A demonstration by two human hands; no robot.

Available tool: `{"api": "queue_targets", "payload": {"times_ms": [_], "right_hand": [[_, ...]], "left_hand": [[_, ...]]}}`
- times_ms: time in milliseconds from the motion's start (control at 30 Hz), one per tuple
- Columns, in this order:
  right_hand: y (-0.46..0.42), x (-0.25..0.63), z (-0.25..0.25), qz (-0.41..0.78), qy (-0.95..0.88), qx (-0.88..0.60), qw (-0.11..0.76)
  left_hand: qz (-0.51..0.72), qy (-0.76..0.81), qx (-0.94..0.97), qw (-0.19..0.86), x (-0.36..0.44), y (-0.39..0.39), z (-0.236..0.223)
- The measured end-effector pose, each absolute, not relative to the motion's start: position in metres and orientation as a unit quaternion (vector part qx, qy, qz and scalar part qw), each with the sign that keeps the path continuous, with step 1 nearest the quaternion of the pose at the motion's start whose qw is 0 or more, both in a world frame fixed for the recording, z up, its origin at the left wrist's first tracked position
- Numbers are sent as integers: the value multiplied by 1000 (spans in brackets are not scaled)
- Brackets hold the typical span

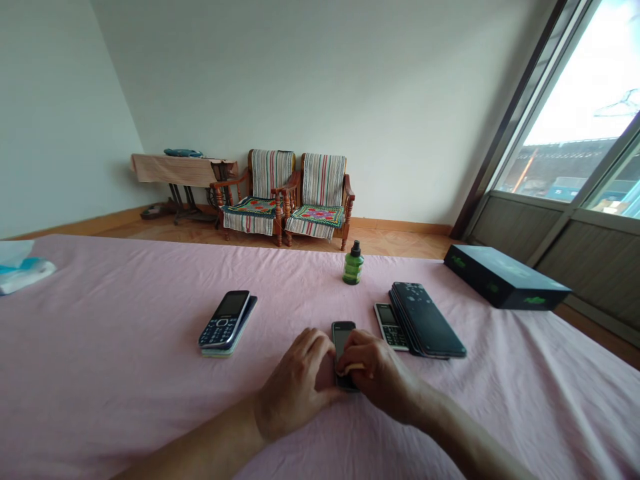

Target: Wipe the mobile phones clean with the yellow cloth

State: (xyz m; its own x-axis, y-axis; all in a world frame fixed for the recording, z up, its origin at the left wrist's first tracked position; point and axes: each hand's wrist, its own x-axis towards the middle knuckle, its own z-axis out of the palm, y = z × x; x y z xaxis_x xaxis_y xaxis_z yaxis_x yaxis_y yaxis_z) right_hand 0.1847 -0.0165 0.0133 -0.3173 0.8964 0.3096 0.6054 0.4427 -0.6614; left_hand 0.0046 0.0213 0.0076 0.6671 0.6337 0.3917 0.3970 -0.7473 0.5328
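Observation:
A small dark mobile phone [344, 335] lies flat on the pink sheet in front of me, its top end pointing away. My left hand [303, 377] grips it along the left side, with the thumb at its near end. Bent over the phone's lower half is my right hand [380, 373], its fingers pinched on a pale yellow strip [354, 367]. Most of that strip is tucked inside the fingers, so its kind cannot be made out. The fingers also cover much of the phone's lower face.
To the left lies a stack topped by a keypad phone [226, 320]. On the right, another keypad phone [391, 327] sits beside stacked dark smartphones [427, 320]. Farther off are a green spray bottle [353, 265], a black box [505, 277] and a tissue pack [25, 270].

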Motion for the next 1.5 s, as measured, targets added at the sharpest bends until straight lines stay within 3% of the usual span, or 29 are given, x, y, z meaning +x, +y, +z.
{"api": "queue_targets", "payload": {"times_ms": [233, 633, 1067, 1500], "right_hand": [[-27, 184, 23, 249, -781, -469, 329], [27, 188, 2, 63, -760, -559, 325], [-8, 181, -7, 123, -738, -539, 387], [12, 187, -4, 50, -726, -582, 363]], "left_hand": [[285, 243, 894, 246, 5, 25, 6], [296, 235, 900, 216, 5, 26, 4], [284, 216, 906, 228, 5, 26, 5], [285, 217, 911, 205, 4, 28, 1]]}}
